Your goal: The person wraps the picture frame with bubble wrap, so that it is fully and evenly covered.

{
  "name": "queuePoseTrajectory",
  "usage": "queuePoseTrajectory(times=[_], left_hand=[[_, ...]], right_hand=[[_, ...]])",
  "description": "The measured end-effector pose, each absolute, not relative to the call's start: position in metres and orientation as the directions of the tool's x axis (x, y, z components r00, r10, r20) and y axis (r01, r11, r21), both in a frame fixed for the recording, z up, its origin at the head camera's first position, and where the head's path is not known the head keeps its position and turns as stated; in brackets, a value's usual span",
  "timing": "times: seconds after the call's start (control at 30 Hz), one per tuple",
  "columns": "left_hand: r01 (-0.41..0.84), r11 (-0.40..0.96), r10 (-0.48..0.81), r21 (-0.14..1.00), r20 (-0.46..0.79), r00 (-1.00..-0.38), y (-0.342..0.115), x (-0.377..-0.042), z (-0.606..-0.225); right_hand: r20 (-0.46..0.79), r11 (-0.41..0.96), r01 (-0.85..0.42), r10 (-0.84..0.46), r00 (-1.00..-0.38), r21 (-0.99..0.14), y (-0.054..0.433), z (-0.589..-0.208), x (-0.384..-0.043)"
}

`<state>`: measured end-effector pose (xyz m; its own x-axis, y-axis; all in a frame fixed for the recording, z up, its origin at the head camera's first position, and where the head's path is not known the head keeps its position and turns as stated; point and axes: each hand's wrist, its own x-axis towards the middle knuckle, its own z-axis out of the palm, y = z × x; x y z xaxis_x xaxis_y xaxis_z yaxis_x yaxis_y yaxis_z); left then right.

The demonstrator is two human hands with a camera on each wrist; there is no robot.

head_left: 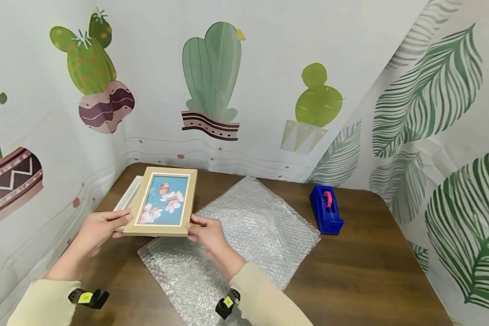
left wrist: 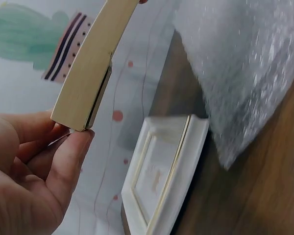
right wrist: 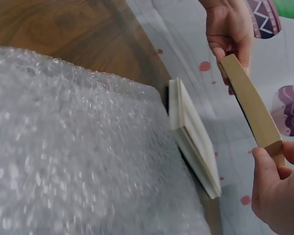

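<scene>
Both hands hold a light wooden picture frame (head_left: 163,203) in the air, its picture of a butterfly and pink flowers on blue turned up. My left hand (head_left: 102,230) pinches the near left corner between thumb and fingers. At the near right corner my right hand (head_left: 209,233) grips the edge the same way. Below the held frame a white picture frame (left wrist: 159,171) lies on the table, mostly hidden from the head view. A sheet of bubble wrap (head_left: 248,231) is spread flat to the right of it.
A blue tape dispenser (head_left: 326,210) with a pink roll stands at the right, past the bubble wrap's corner. The brown wooden table (head_left: 362,258) backs onto a hanging cloth (head_left: 265,81) printed with cacti and leaves.
</scene>
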<state>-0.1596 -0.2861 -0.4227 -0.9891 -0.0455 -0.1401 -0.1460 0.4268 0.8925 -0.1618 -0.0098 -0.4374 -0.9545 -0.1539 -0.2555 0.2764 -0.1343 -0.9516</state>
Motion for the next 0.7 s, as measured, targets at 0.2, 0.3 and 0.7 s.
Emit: queuePoseTrajectory(times=[0.2, 0.3, 0.7], left_hand=[[-0.17, 0.343, -0.038, 0.924, -0.167, -0.985, -0.266, -0.15, -0.418], [-0.183, 0.327, -0.037, 0.927, -0.181, -0.983, -0.255, -0.146, -0.416], [-0.202, 0.321, -0.001, 0.925, -0.213, -0.977, -0.223, -0.139, -0.416]], right_hand=[[-0.22, -0.088, 0.238, -0.177, -0.959, -0.967, 0.015, -0.432, -0.153], [-0.217, -0.06, 0.232, -0.191, -0.957, -0.971, 0.027, -0.431, -0.149], [-0.214, -0.02, 0.222, -0.202, -0.956, -0.975, 0.06, -0.433, -0.138]])
